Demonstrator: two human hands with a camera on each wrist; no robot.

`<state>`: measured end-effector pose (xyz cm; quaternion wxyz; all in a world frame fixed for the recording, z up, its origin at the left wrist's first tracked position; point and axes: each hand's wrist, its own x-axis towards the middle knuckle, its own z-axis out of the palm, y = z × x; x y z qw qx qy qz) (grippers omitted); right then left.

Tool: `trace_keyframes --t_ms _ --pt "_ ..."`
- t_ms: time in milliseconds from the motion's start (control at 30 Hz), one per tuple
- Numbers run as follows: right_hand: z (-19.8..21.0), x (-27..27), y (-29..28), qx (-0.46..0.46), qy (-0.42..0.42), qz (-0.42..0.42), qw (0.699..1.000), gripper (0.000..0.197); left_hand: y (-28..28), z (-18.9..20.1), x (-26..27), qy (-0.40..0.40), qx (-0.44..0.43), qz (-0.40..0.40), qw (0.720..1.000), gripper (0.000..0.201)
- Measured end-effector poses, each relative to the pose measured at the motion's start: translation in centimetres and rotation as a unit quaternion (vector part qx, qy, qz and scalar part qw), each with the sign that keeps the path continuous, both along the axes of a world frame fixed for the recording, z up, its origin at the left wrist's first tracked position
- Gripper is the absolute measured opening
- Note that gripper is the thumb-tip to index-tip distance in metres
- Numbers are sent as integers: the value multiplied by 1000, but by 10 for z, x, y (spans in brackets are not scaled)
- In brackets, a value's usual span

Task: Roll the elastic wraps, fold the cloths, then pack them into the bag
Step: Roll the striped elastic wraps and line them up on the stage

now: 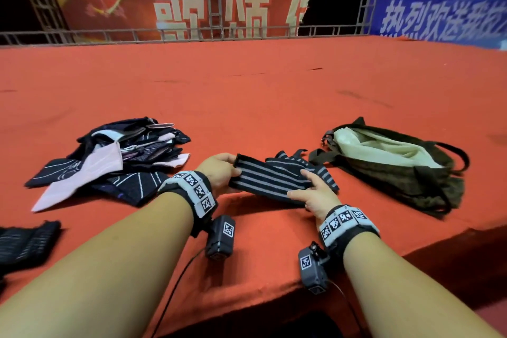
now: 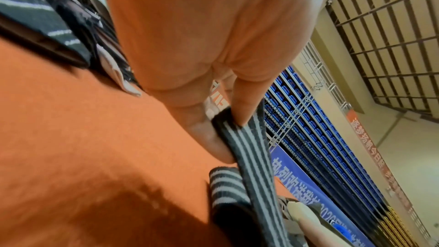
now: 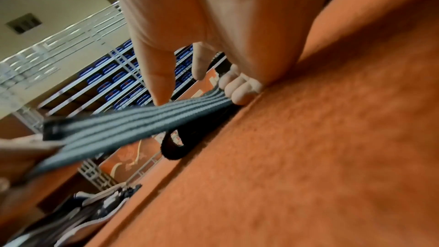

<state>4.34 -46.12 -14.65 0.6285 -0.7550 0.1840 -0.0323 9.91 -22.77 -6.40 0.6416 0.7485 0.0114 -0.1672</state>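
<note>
A black elastic wrap (image 1: 271,177) with grey stripes stretches between both hands just above the red table. My left hand (image 1: 222,170) pinches its left end (image 2: 234,129) between thumb and fingers. My right hand (image 1: 312,195) grips the wrap (image 3: 133,123) further along, thumb on top and fingers curled beneath. The rest of the wrap lies bunched behind, toward the bag. A dark olive bag (image 1: 397,164) with a pale lining lies open at the right. A heap of dark and pink cloths (image 1: 109,162) sits at the left.
The red-covered table (image 1: 274,96) stretches far back to a metal railing (image 1: 192,35) with banners behind. Its front edge (image 1: 274,291) runs just below my wrists. Another dark striped piece (image 1: 24,244) lies at the near left edge.
</note>
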Motion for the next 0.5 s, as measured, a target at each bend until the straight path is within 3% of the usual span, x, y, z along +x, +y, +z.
trace_keyframes --t_ms 100,233,367,467,500 --pt "14 -7 8 -77 1 -8 997 95 9 20 -11 -26 -32 2 999 28" --pt "28 -23 21 -194 27 -32 980 96 23 51 -24 -58 -76 35 995 27" --pt "45 -35 47 -285 55 -27 957 82 53 82 -40 -83 -86 70 990 33" --pt "57 -37 70 -313 52 -2 948 77 88 99 -58 -83 -104 121 984 20" --pt "61 -37 79 -318 52 13 947 78 102 102 -63 -81 -111 129 982 27"
